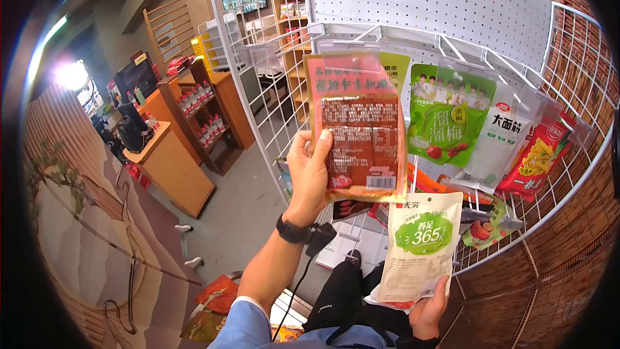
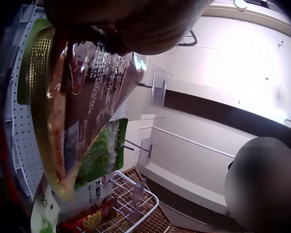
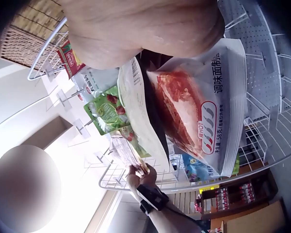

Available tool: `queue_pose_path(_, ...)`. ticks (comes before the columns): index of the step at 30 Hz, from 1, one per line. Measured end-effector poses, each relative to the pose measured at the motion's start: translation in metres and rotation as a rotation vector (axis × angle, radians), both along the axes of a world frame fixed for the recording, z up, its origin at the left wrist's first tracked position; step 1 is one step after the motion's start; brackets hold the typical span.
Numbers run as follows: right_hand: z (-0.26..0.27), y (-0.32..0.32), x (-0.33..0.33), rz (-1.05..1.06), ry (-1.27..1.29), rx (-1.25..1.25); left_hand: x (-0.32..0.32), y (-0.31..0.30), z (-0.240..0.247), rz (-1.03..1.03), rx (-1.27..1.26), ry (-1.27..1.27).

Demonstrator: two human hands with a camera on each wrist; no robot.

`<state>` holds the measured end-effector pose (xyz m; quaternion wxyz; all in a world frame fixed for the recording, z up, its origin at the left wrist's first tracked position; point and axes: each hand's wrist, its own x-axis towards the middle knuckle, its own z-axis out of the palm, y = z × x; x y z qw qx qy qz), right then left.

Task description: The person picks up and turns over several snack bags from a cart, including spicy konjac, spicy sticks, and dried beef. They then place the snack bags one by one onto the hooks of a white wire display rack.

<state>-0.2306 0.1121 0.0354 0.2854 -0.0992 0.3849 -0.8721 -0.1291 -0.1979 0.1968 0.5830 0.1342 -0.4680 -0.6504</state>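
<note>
Right hand [image 1: 426, 313], grip clamped on glossy white pouches [image 1: 420, 249]; left hand [image 1: 309, 171] likewise on flat red packet [image 1: 358, 123].

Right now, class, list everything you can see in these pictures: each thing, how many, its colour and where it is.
red packet: one, red, held up before the rack
white packets: at least two, one green-labelled, held low
green packet: one, green, hanging on the rack
wire rack: one, white, ahead
pegboard: one, white, above the rack
wooden shelves: one unit, brown, left, holding bottles
left hand: one, gripping the red packet
right hand: one, gripping the white packets
</note>
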Motion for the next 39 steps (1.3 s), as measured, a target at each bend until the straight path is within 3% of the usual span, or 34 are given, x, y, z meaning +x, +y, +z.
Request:
queue_pose_path(5, 0.001, 0.002, 0.0, 0.019, 0.03, 0.001, -0.017, -0.026, -0.011, 0.135, -0.07, -0.066)
queue_pose_path(8, -0.001, 0.003, 0.0, 0.017, 0.017, -0.02, -0.017, -0.02, -0.017, 0.334, -0.218, -0.097)
queue_pose_path(13, 0.001, 0.006, 0.002, -0.012, -0.055, 0.029, -0.001, 0.02, -0.052, 0.729, -0.402, -0.36)
queue_pose_path(15, 0.0, 0.005, -0.003, 0.035, 0.065, 0.024, 0.004, 0.043, -0.073, 0.667, -0.551, -0.348)
queue_pose_path(18, -0.005, 0.002, -0.004, 0.032, 0.096, 0.052, 0.017, 0.096, -0.103, 0.043, -0.345, -0.333)
queue_pose_path(19, -0.005, -0.001, -0.003, 0.025, 0.086, 0.061, 0.026, 0.113, -0.109, -0.129, -0.284, -0.486)
queue_pose_path(21, -0.004, -0.006, -0.002, 0.018, 0.097, 0.048, 0.03, 0.145, -0.13, -0.371, -0.082, -0.444)
queue_pose_path(24, -0.007, -0.005, -0.003, 0.075, 0.033, 0.006, 0.029, 0.168, -0.139, -0.361, -0.137, -0.353)
queue_pose_path(26, -0.01, -0.004, -0.003, 0.069, 0.052, 0.02, 0.024, 0.171, -0.133, -0.368, -0.042, -0.124)
queue_pose_path(27, -0.011, -0.004, -0.004, 0.062, 0.075, 0.029, 0.024, 0.171, -0.135, -0.368, -0.047, -0.123)
queue_pose_path(30, -0.006, -0.006, -0.001, 0.076, 0.087, 0.076, 0.021, 0.169, -0.126, -0.302, -0.178, -0.467)
queue_pose_path(33, -0.003, -0.007, 0.001, 0.066, 0.094, -0.012, 0.014, 0.161, -0.125, -0.291, -0.197, -0.529)
queue_pose_path(39, -0.013, -0.002, -0.005, 0.025, 0.034, -0.077, -0.008, 0.144, -0.079, -0.222, -0.094, -0.319)
